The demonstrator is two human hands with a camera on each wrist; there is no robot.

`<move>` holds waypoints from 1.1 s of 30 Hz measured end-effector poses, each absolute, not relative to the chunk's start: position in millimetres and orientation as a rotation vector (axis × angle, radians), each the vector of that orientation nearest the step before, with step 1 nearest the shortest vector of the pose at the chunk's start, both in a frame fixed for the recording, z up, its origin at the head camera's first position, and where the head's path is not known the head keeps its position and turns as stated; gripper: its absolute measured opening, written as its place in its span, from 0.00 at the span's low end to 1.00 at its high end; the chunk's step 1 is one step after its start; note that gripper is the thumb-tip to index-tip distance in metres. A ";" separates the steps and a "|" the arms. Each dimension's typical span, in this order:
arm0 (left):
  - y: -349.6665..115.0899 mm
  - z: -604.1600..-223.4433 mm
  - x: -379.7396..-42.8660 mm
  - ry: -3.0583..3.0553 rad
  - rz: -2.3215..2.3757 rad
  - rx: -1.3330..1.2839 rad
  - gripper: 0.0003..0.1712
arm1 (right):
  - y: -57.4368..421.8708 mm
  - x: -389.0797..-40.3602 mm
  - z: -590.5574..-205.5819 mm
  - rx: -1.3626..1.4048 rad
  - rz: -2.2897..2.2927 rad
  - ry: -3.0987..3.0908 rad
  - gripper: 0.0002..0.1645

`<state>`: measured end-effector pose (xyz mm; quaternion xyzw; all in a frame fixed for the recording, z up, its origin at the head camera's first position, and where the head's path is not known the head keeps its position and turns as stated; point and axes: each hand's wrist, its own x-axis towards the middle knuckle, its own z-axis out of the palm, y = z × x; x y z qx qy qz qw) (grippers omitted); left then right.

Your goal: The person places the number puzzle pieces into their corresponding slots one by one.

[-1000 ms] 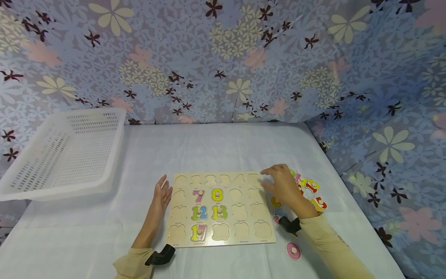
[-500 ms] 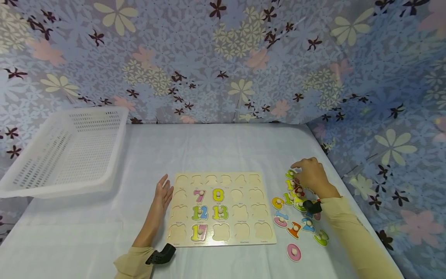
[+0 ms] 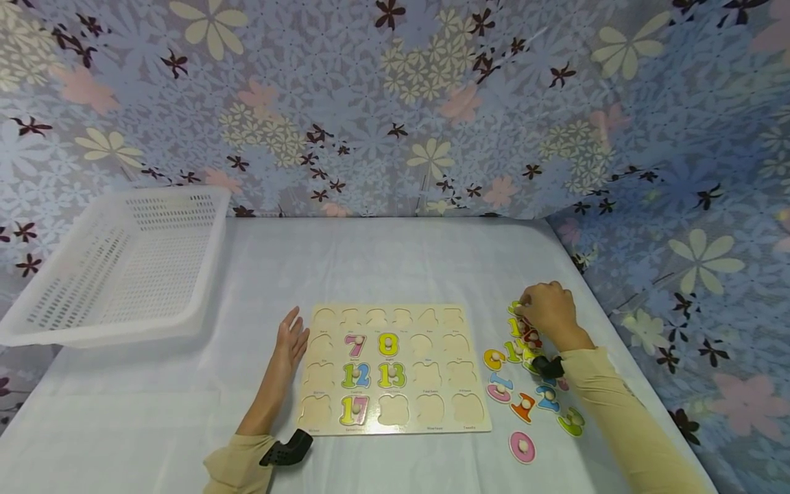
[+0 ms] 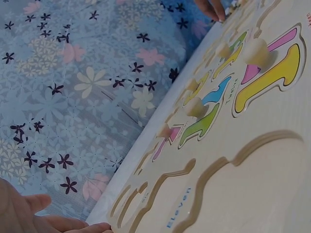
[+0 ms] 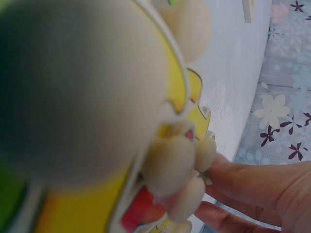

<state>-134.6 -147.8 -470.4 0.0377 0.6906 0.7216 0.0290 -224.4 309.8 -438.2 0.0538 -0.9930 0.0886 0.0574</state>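
A wooden number puzzle board [image 3: 411, 405] lies flat, with knobbed pieces 7 [image 3: 354, 345], 8 [image 3: 388, 344], 12 [image 3: 356, 375], 13 [image 3: 391, 375] and 17 [image 3: 354, 410] seated in their recesses. Beside its left edge rests my left hand [image 3: 291, 341], fingers extended; in the left wrist view, the fingertips [image 4: 99, 227] are right at the board's edge. My right hand [image 3: 549, 310] is over the far end of the loose pile, thumb and fingers pinching a green number piece [image 3: 513, 307] mostly hidden by the hand. Large wooden knobs [image 5: 169, 165] crowd the right wrist view.
More loose pieces lie right of the board, including an orange 7-like piece [image 3: 523, 407], a green 3 [image 3: 570, 422] and a pink 0 [image 3: 522, 447]. At the left stands a white plastic basket [image 3: 206, 274]. Floral cloth [image 3: 395, 137] hangs behind the white table [image 3: 382, 261].
My right hand has moved from the board's upper right corner to the far end of the pile, where its fingers have closed in on a green piece. The left hand stays put.
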 end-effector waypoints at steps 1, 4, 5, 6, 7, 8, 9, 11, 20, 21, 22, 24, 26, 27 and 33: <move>-147.8 -470.5 -134.0 2.157 2.207 0.117 0.37 | 309.8 -224.8 -438.6 0.163 0.270 -3.004 0.10; -148.0 -470.7 -133.1 2.183 2.186 0.116 0.37 | 306.1 -224.8 -436.6 0.169 0.290 -2.993 0.10; -148.0 -470.3 -133.7 2.155 2.204 0.113 0.38 | 302.8 -224.2 -435.1 0.180 0.296 -2.982 0.10; -148.0 -470.1 -134.3 2.127 2.222 0.110 0.38 | 298.8 -223.2 -433.9 0.199 0.307 -2.967 0.09; -148.0 -469.8 -135.0 2.104 2.237 0.106 0.39 | 293.5 -221.8 -432.8 0.229 0.323 -2.947 0.09; -147.9 -469.4 -135.6 2.075 2.256 0.099 0.40 | 286.7 -219.6 -431.4 0.255 0.345 -2.936 0.08; -147.8 -468.8 -136.0 2.067 2.258 0.086 0.40 | 278.7 -216.8 -429.8 0.291 0.364 -2.924 0.07; -147.4 -467.5 -136.5 2.021 2.286 0.077 0.41 | 261.2 -211.3 -429.4 0.377 0.407 -2.899 0.05; -148.9 -469.7 -132.4 2.201 2.160 0.120 0.37 | 187.4 -185.9 -435.9 0.716 0.509 -2.873 0.05; -149.0 -469.8 -132.7 2.198 2.168 0.131 0.37 | 182.2 -184.7 -437.2 0.742 0.519 -2.863 0.05; -149.0 -470.0 -132.9 2.196 2.172 0.136 0.37 | 177.8 -184.0 -438.6 0.766 0.519 -2.854 0.05; -148.8 -470.2 -133.0 2.192 2.182 0.150 0.37 | 170.8 -183.3 -441.2 0.804 0.513 -2.836 0.06; -148.4 -470.2 -132.6 2.194 2.183 0.152 0.37 | 165.9 -183.2 -443.5 0.823 0.502 -2.837 0.06; -148.2 -470.4 -132.5 2.197 2.180 0.153 0.37 | 164.0 -183.0 -444.2 0.827 0.506 -2.839 0.06; -146.5 -469.6 -135.8 2.139 2.217 0.127 0.37 | 157.4 -181.9 -446.5 0.810 0.511 -2.852 0.07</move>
